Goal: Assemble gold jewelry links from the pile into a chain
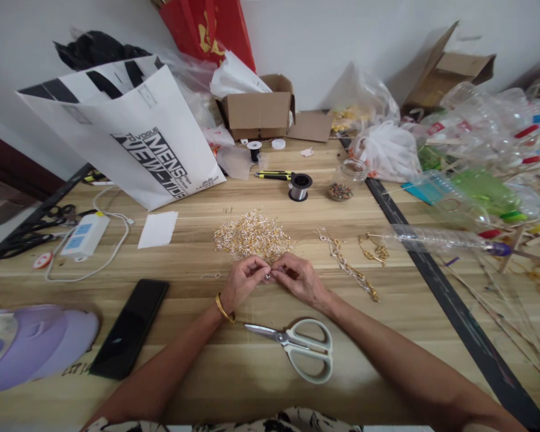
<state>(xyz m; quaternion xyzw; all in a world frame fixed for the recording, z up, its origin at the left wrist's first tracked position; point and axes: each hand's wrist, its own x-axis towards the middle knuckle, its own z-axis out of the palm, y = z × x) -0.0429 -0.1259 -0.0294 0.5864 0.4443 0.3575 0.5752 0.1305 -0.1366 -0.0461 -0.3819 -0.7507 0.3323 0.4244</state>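
Note:
My left hand (246,281), with a gold bangle at the wrist, is closed in a pinch. Fingertip to fingertip with it, my right hand (299,277) pinches too. Between them shows a small shiny silver piece (267,276), too small to make out its kind. Just beyond the fingers lies a loose pile of tiny gold and silver metal pieces (252,233). To the right of my right hand rest a linked gold-and-silver chain (348,268) and a shorter gold chain (374,249). White-handled scissors (292,345) lie between my forearms, blades pointing left.
Farther back are a wire spool (299,187), a yellow-black cutter knife (274,175) and a glass jar (345,181) of small beads. A phone (130,327), a white power strip (85,235) and a large paper bag (130,132) stand left. Plastic bottles (486,132) crowd the right.

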